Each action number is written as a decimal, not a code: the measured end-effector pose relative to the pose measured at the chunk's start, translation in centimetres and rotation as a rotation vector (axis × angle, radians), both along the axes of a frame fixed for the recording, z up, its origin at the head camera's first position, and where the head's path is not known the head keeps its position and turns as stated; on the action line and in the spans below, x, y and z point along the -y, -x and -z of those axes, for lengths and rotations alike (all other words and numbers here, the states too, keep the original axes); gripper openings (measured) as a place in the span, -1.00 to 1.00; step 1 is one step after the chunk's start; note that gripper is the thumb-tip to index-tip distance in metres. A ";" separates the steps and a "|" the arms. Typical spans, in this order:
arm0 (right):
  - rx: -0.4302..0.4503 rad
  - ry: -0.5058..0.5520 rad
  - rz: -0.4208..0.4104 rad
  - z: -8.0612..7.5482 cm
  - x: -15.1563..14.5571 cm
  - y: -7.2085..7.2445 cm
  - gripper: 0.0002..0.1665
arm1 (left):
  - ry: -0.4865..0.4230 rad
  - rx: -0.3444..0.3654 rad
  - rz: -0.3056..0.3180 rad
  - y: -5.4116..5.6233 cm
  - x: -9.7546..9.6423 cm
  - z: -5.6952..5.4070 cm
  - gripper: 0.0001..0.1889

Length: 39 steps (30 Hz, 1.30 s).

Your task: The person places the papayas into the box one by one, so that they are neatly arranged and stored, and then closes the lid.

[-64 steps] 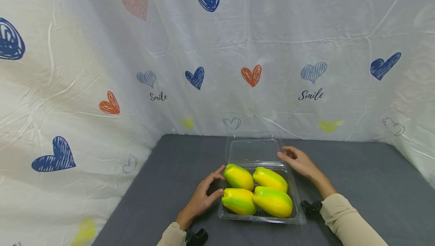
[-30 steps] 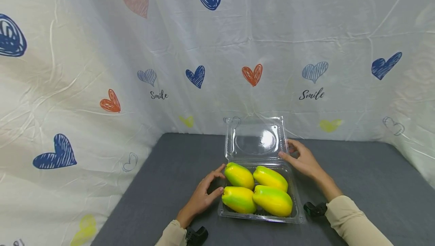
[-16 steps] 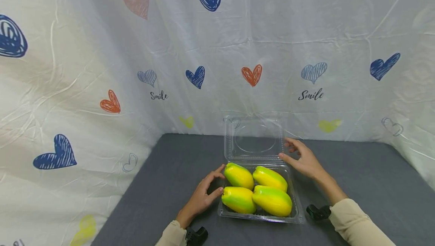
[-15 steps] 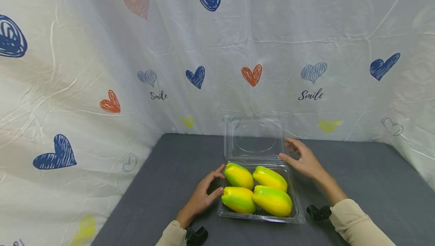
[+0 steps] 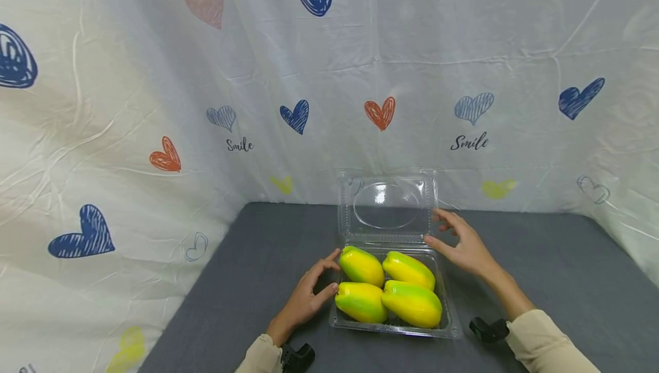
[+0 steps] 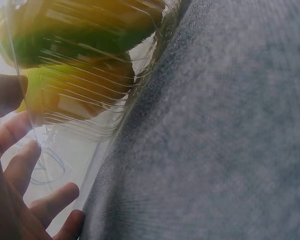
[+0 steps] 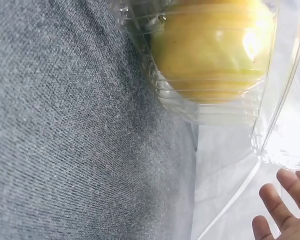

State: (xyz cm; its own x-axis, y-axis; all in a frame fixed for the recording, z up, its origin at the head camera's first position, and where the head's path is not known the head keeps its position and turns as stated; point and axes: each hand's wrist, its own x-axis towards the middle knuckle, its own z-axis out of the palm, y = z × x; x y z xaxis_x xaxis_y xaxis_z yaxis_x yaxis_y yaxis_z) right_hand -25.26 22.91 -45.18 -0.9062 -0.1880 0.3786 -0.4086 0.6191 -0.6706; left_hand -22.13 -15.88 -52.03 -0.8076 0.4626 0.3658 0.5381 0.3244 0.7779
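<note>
A clear plastic clamshell tray (image 5: pixel 449 328) holds several yellow-green fruits (image 5: pixel 412 304) on the grey table. Its hinged lid (image 5: pixel 387 207) stands nearly upright at the far side. My right hand (image 5: pixel 462 244) is at the lid's right edge, thumb by its lower corner and fingers spread along the side. My left hand (image 5: pixel 309 296) rests against the tray's left wall, index tip by the far-left fruit (image 5: pixel 361 266) and thumb by the near-left one. In the left wrist view the fingers (image 6: pixel 20 170) lie relaxed beside the tray wall (image 6: pixel 97 120). In the right wrist view the fingertips (image 7: pixel 276 210) are straight, just off the lid (image 7: pixel 285 125).
The grey cloth-covered table (image 5: pixel 247 270) is bounded behind and at the left by a white sheet printed with hearts (image 5: pixel 381 112). Black wrist mounts (image 5: pixel 488 330) sit at both sleeves. Open table surface lies to the right of the tray.
The lid has swung up from lying back on the table to nearly upright. My right hand has followed its right edge. The left hand and the fruits have not moved.
</note>
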 end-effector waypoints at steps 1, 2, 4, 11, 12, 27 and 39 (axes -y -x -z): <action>-0.008 -0.002 -0.004 0.0 0.0 0.0 -0.14 | -0.003 0.006 0.003 0.0 0.0 0.0 -0.72; -0.015 -0.003 -0.007 0.0 0.0 -0.2 -0.14 | -0.005 0.006 0.006 0.0 0.0 0.0 -0.72; -0.018 -0.005 -0.011 -0.1 -0.1 -0.3 -0.15 | -0.009 0.015 0.007 0.0 0.0 -0.1 -0.72; -0.049 -0.001 -0.020 -0.1 -0.1 -0.7 -0.17 | -0.016 0.049 0.000 -0.1 -0.2 -0.3 -0.73; -0.053 -0.002 -0.019 -0.1 -0.1 -0.8 -0.17 | -0.016 0.056 -0.003 -0.1 -0.2 -0.4 -0.73; -0.076 -0.029 -0.004 -0.3 -0.8 -2.4 -0.21 | -0.008 0.012 0.007 0.0 -0.1 -0.3 -0.71; -0.109 -0.044 0.016 -0.3 -0.7 -3.3 -0.25 | -0.001 -0.007 0.004 0.0 0.0 -0.2 -0.70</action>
State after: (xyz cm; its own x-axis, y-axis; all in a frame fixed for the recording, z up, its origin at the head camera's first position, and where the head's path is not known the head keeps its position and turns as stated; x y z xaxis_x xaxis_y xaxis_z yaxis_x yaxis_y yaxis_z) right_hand -21.97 23.59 -44.85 -0.8631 -0.1923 0.4670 -0.4676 0.6538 -0.5949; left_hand -22.10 -15.86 -51.84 -0.8029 0.4656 0.3721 0.5451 0.3212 0.7744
